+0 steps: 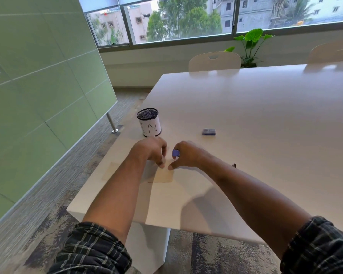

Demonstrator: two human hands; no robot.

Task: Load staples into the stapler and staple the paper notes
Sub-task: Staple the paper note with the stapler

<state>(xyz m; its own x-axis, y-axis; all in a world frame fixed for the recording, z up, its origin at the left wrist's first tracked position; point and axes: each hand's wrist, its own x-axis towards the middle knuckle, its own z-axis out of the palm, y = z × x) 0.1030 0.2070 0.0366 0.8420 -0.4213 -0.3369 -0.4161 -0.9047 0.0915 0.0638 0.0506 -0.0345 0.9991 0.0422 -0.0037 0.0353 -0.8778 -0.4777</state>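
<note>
My right hand [183, 155] grips a small purple stapler [175, 153], of which only the front end shows past my fingers. Just below it a pale beige paper note [163, 176] lies flat on the white table [255, 119]. My left hand [152, 150] hovers over the note's far left corner with curled fingers, and its fingertips come down close to my right thumb. Whether they pinch the paper is hidden. A second beige note [109, 172] lies near the table's left edge, partly under my left forearm. A small blue staple box [209, 132] sits further back on the table.
A black mesh pen cup [149, 122] with a white label reading "IN" stands by the table's left edge, behind my left hand. Two white chairs [214, 61] stand at the far side. A green partition [38, 95] runs along the left, and a plant [251, 46] stands by the window.
</note>
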